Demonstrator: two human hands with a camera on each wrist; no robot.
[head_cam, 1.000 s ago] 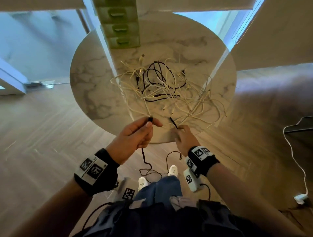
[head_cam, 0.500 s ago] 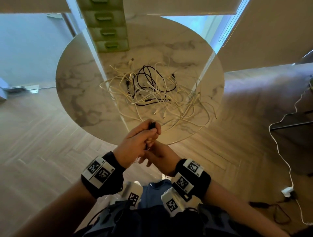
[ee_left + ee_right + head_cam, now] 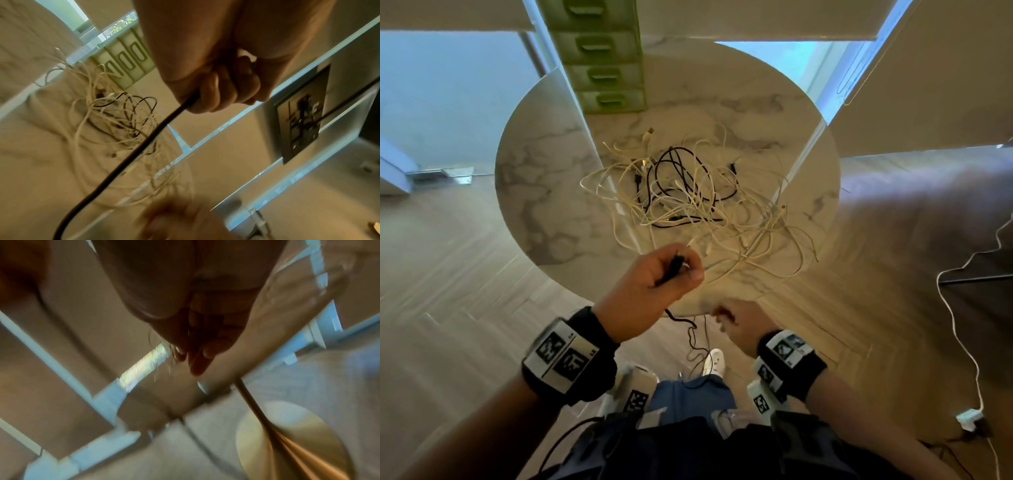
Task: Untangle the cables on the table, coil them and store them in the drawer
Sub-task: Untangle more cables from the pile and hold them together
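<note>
Near the marble table's (image 3: 524, 192) front edge, the left hand (image 3: 654, 287) clasps a black cable (image 3: 131, 155) and the right hand's (image 3: 739, 329) grip is unclear; dangling slack could knot.

left hand (image 3: 654, 284): raised, fingers curled in a grip; right hand (image 3: 739, 325): lower, blurred, state unclear

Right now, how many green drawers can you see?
4, stacked in the green drawer unit at the table's far edge: bottom drawer, second drawer, third drawer, top drawer, cut by the frame. More may be hidden above.
</note>
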